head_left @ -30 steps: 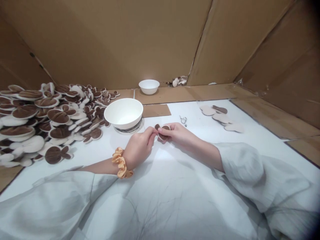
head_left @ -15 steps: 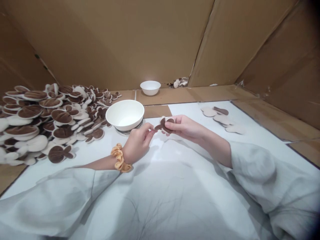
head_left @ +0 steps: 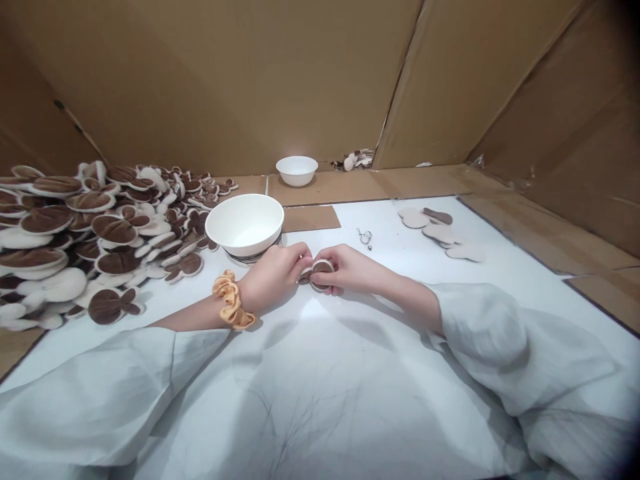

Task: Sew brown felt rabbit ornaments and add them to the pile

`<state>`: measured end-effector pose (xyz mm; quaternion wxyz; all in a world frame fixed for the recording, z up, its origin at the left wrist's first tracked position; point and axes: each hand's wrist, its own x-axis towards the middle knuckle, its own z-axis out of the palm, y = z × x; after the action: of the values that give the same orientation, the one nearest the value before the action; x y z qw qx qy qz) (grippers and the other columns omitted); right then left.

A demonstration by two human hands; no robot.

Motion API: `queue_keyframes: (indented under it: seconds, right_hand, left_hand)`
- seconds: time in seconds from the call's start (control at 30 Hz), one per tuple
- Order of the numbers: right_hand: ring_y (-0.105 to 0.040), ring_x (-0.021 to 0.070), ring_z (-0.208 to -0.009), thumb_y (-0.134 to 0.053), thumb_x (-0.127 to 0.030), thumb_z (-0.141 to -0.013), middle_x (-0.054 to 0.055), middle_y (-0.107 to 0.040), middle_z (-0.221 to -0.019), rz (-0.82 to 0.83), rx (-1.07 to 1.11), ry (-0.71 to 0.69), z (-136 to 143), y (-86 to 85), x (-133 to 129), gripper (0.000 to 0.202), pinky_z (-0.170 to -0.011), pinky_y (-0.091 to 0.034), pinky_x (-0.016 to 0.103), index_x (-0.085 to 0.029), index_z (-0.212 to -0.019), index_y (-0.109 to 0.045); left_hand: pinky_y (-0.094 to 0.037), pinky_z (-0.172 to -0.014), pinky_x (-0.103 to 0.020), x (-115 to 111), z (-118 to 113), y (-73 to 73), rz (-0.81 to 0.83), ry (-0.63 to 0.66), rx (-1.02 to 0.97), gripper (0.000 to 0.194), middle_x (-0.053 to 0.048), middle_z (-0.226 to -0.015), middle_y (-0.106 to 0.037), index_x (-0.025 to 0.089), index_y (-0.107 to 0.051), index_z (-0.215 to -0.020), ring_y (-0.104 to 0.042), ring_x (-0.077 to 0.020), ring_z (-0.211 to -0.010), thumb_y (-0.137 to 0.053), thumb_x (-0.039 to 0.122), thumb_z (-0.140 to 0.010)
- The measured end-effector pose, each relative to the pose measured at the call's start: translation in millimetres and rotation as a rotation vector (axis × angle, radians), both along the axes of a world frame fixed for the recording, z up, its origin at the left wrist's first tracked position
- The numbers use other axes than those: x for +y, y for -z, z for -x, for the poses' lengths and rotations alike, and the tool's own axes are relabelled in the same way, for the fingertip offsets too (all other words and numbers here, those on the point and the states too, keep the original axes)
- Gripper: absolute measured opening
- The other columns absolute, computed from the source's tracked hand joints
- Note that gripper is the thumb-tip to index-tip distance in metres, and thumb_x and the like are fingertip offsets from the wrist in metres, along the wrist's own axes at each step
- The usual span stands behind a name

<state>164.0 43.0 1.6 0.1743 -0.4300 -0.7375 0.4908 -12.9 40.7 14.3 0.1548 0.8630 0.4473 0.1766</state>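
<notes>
Between both hands is a small brown-and-cream plush piece (head_left: 323,267), like a rabbit's head, partly covered by fingers. My left hand (head_left: 275,275), with a yellow scrunchie (head_left: 233,300) at the wrist, pinches its left end. From the other side my right hand (head_left: 353,268) grips its rounded part between thumb and fingers. Just behind my left hand stands a white bowl (head_left: 245,223) on a dark-striped base. A thin wiry metal bit (head_left: 365,237), perhaps a ring or chain, lies on the white table beyond my right hand.
A large heap of similar plush pieces (head_left: 117,230) fills the left side. Several flat cream pieces (head_left: 440,233) lie at the right. Farther back are a smaller white bowl (head_left: 297,172) and a little pile of scraps (head_left: 356,159). Cardboard walls (head_left: 240,80) enclose the table.
Both hands have come closer together and lower, toward me, with the plush piece turned so its cream edge shows. The wiry metal bit has come into sight behind the right hand.
</notes>
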Motion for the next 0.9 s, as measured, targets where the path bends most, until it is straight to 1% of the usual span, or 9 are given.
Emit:
queue_keyframes:
  seconds: [0.17,0.3,0.37,0.43,0.53,0.6,0.67,0.73,0.9]
  right_hand:
    - [-0.051,0.0096,-0.043,-0.048,-0.025,-0.074,0.0,-0.056,-0.049,-0.124,-0.129,0.039,5,-2.9,-5,0.018,-0.045,-0.039,0.022,-0.016,-0.059,-0.054]
    - [-0.048,0.0085,-0.041,-0.049,-0.019,-0.072,-0.002,-0.054,-0.044,-0.19,-0.154,0.06,10,-4.4,-7,0.016,-0.046,-0.039,0.021,-0.016,-0.056,-0.054]
    - [-0.049,0.0085,-0.04,-0.051,-0.018,-0.071,-0.001,-0.054,-0.044,-0.119,-0.119,0.08,10,-3.9,-5,0.017,-0.045,-0.039,0.021,-0.016,-0.055,-0.053]
    - [-0.052,0.0091,-0.041,-0.054,-0.019,-0.072,0.0,-0.055,-0.046,0.046,-0.013,0.089,8,-3.5,0,0.018,-0.045,-0.041,0.021,-0.015,-0.054,-0.052]
    - [-0.056,0.0088,-0.047,-0.061,-0.023,-0.072,0.001,-0.057,-0.053,0.367,0.246,0.084,3,-4.4,7,0.022,-0.051,-0.048,0.022,-0.013,-0.055,-0.052]
    - [-0.056,0.0074,-0.05,-0.065,-0.025,-0.072,0.001,-0.057,-0.058,0.511,0.4,0.097,0,-5.5,9,0.021,-0.056,-0.05,0.022,-0.011,-0.059,-0.055]
    - [-0.055,0.0061,-0.051,-0.065,-0.027,-0.073,0.001,-0.057,-0.061,0.548,0.509,0.126,-1,-6.0,10,0.022,-0.056,-0.05,0.02,-0.01,-0.062,-0.057]
    - [-0.055,0.0058,-0.052,-0.066,-0.03,-0.073,0.001,-0.057,-0.063,0.514,0.58,0.139,-2,-5.4,10,0.024,-0.055,-0.049,0.02,-0.01,-0.063,-0.057]
    - [-0.056,0.0094,-0.054,-0.069,-0.038,-0.068,0.0,-0.056,-0.058,0.411,0.585,0.102,-1,-3.2,11,0.029,-0.052,-0.048,0.023,-0.011,-0.066,-0.06]
  left_hand:
    - [-0.036,-0.052,-0.023,-3,-5,-4.9,-0.025,-0.045,0.084,0.023,-0.002,-0.063,-0.061,0.016,-0.054,-0.076,-0.056,-0.0144,-0.057,-0.035,0.023,-0.087]
    - [-0.033,-0.047,-0.023,-8,-12,-7.0,-0.121,-0.078,0.267,0.021,-0.004,-0.06,-0.06,0.015,-0.052,-0.076,-0.057,-0.0165,-0.055,-0.036,0.021,-0.087]
    - [-0.031,-0.044,-0.024,-14,-15,-5.7,-0.233,-0.085,0.396,0.016,-0.005,-0.058,-0.059,0.014,-0.052,-0.079,-0.057,-0.0179,-0.053,-0.038,0.018,-0.086]
    - [-0.031,-0.043,-0.024,-21,-16,-2.2,-0.359,-0.053,0.487,0.013,-0.006,-0.059,-0.06,0.012,-0.051,-0.082,-0.058,-0.0187,-0.053,-0.039,0.012,-0.083]
    - [-0.035,-0.043,-0.024,-27,-13,5.4,-0.568,0.002,0.487,0.016,-0.005,-0.057,-0.058,0.011,-0.051,-0.083,-0.058,-0.018,-0.052,-0.035,0.008,-0.083]
    - [-0.035,-0.043,-0.025,-27,-10,9.7,-0.674,0.013,0.442,0.021,-0.003,-0.053,-0.054,0.012,-0.052,-0.081,-0.056,-0.0167,-0.048,-0.032,0.01,-0.086]
    - [-0.036,-0.042,-0.025,-26,-8,12.6,-0.723,0.009,0.405,0.023,-0.002,-0.051,-0.052,0.012,-0.053,-0.082,-0.054,-0.0155,-0.045,-0.031,0.011,-0.087]
    - [-0.037,-0.043,-0.024,-25,-7,14.6,-0.736,0.012,0.381,0.023,-0.002,-0.053,-0.054,0.01,-0.054,-0.09,-0.054,-0.0147,-0.046,-0.031,0.01,-0.086]
    - [-0.037,-0.043,-0.025,-26,-7,18.7,-0.781,0.036,0.39,0.03,-0.002,-0.054,-0.055,0.006,-0.05,-0.105,-0.055,-0.0152,-0.046,-0.028,0.005,-0.084]
